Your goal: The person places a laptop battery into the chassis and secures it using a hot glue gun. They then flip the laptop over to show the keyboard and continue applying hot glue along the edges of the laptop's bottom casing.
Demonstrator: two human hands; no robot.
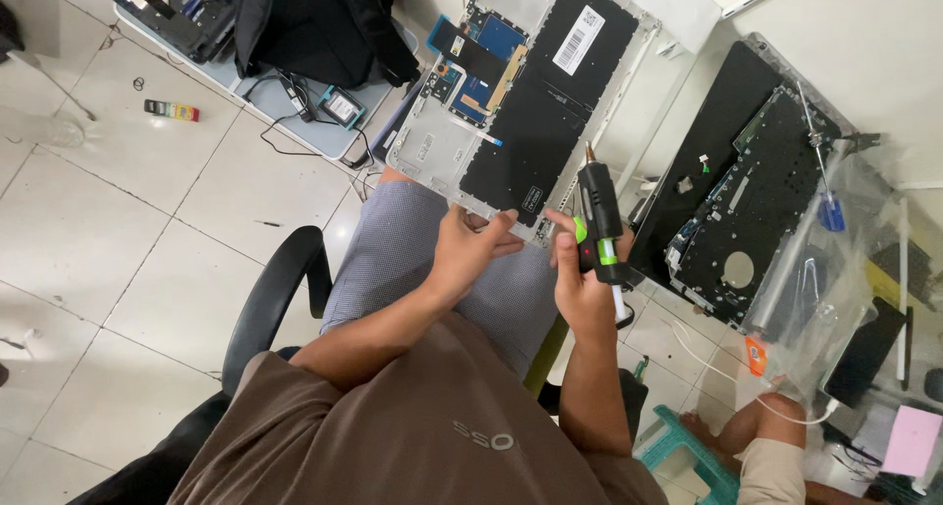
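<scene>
On the lap, left hand (467, 254) fingers pinching laptop shell (511, 102) edge, right hand (582, 289) wrapped around glue gun (599, 215).

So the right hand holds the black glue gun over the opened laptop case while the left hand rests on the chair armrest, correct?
Not quite. In the head view the left hand is not on the chair armrest; it grips the near edge of the opened laptop case on the lap. The right hand does hold the black glue gun.

White tiled floor (118, 230) is seen below; a small multicoloured block (172, 110) and a ring (138, 83) lie on it. A second opened laptop chassis (751, 196) is rested on the pale bench (864, 53).
</scene>
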